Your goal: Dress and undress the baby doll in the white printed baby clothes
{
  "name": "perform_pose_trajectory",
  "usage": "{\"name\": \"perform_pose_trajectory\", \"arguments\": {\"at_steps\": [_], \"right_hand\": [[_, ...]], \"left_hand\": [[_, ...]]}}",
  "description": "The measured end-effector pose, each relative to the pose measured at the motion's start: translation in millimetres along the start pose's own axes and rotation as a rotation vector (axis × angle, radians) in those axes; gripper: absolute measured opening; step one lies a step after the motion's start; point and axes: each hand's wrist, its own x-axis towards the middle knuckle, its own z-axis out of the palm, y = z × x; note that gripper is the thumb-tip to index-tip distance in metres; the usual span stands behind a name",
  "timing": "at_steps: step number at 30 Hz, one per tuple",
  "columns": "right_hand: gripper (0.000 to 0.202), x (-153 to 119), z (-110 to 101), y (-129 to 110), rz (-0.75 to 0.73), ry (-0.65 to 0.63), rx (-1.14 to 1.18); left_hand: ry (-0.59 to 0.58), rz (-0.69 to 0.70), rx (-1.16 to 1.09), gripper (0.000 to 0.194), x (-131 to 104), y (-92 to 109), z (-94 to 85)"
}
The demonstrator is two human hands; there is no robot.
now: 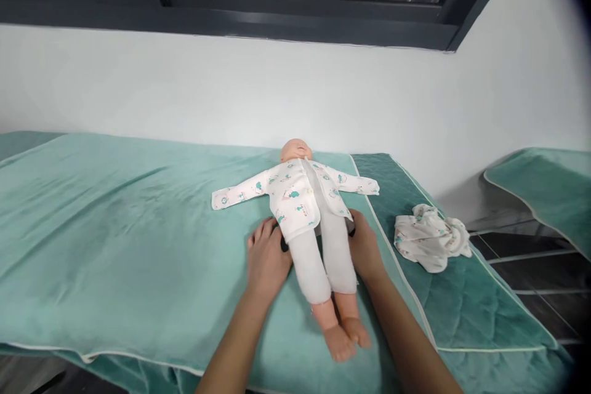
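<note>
A baby doll (308, 258) lies face up on a green bed cover (161, 246), head toward the wall and bare feet toward me. It wears white trousers or leggings and an unfastened white printed jacket (293, 197), its sleeves spread out sideways. My left hand (268, 255) is at the doll's hip on the left, fingers curled beside the jacket hem. On the other side my right hand (364, 245) is closed at the hip near the hem's corner, its fingertips partly hidden. Small dark bits show by both hands; I cannot make out what they are.
A crumpled white printed cloth (431, 237) lies on the darker quilted cover (489, 308) at the right. Behind the bed is a white wall (184, 86) below a dark-framed barred window (277, 15). Another green cover (549, 184) hangs at the far right, beyond dark slats.
</note>
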Motion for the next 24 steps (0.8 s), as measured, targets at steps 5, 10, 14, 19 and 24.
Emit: {"name": "perform_pose_trajectory", "arguments": {"at_steps": [5,10,14,19,24], "right_hand": [[0.041,-5,-6,-5,0.075,-0.038,0.031],[0.036,-11,-14,-5,0.124,0.054,-0.009],[0.038,-24,-19,-5,0.109,-0.007,-0.008],[0.038,-29,-15,1,0.028,0.021,-0.039],[0.049,-5,-16,-6,-0.303,0.068,-0.042]], "left_hand": [[0.031,0.019,-0.072,0.030,-4,-2,0.2],[0.118,0.004,-0.108,0.017,-19,-7,-3.8],[0.184,-0.075,-0.036,0.012,-35,-7,-2.8],[0.246,-0.128,-0.047,0.014,-39,-6,0.7],[0.261,-0.075,-0.111,0.031,-39,-5,0.0]]}}
